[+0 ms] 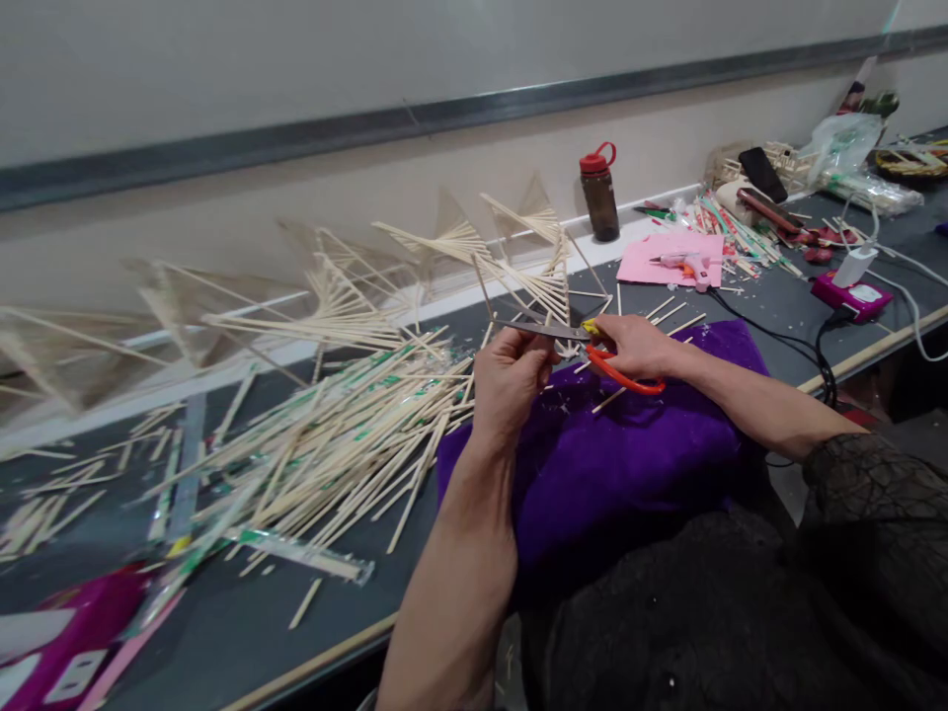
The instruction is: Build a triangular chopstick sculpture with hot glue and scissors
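I read this as a snipping step; closing the blades calls for L fingertips clear of them. My R hand (629, 346) grips the orange-handled scissors (622, 376), fingers wrapped; blades point to 9 o'clock, opening unclear. My L hand (508, 380) is pinched closed near the blades; can't tell if it has a stick. From hands: loose sticks (355, 434) at 8 o'clock, twisted stick frame (537, 286) approx 12, purple cloth (629, 484) at 5, glue gun (696, 269) btwn 2 & 3.

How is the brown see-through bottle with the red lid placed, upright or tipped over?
Upright: the brown bottle stands on its base near the pale wall, its red lid at the top.
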Available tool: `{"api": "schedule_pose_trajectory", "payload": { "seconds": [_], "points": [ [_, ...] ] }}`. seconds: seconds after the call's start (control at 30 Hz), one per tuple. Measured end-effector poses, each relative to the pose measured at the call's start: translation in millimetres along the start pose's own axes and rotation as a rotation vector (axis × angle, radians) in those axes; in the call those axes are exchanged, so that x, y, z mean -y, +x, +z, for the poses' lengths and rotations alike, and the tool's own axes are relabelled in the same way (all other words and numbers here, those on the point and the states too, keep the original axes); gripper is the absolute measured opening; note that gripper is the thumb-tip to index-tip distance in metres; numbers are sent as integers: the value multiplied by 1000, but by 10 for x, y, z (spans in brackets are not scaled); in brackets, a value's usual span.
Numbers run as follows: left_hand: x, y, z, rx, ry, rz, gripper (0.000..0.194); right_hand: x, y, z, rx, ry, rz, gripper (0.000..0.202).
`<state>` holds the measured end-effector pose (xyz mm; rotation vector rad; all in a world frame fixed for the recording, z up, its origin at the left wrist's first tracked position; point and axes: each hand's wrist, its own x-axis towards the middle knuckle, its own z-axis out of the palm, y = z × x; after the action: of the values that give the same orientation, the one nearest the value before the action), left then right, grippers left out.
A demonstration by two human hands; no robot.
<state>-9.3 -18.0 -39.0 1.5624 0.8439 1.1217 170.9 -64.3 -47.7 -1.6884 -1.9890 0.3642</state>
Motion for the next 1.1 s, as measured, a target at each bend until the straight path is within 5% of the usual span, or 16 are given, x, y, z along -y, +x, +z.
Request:
{"api": "schedule_pose_trajectory", "payload": {
  "seconds": [0.2, 1.1],
  "points": [
    [65, 3, -13, -1, 68, 56, 26, -6, 0, 2, 39, 3, 20, 50],
    [-40, -46, 20, 34, 72, -9, 32, 66, -59, -70, 68, 64, 10, 43]
  ]
}}
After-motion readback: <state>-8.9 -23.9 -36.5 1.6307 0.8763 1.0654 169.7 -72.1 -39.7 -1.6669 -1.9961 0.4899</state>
